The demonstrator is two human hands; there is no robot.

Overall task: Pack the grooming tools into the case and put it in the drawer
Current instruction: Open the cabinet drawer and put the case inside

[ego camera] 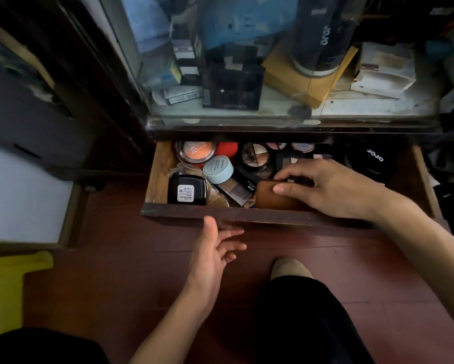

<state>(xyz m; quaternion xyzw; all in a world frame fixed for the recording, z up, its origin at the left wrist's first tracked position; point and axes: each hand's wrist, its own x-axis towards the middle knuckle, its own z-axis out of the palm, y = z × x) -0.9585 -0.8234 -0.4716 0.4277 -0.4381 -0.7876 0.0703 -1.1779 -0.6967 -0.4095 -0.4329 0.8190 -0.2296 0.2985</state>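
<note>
A wooden drawer (246, 215) stands pulled out below a glass-fronted cabinet. Inside it, near the front edge, lies a brown case (267, 197). My right hand (333, 187) reaches into the drawer and grips the case, thumb on its near face and fingers curled over its far edge. My left hand (215, 248) hovers just below the drawer front with relaxed fingers, the thumb close to the front board, holding nothing. Whether the case is closed is hidden by my hand.
The drawer is crowded with cosmetics: an orange blush compact (195, 151), a pale blue jar (218, 169), a black compact (186, 191), eyeshadow palettes (254, 155) and a black round tin (373, 158). Boxes fill the glass cabinet (273, 74) above. My knee (299, 298) is on the red floor.
</note>
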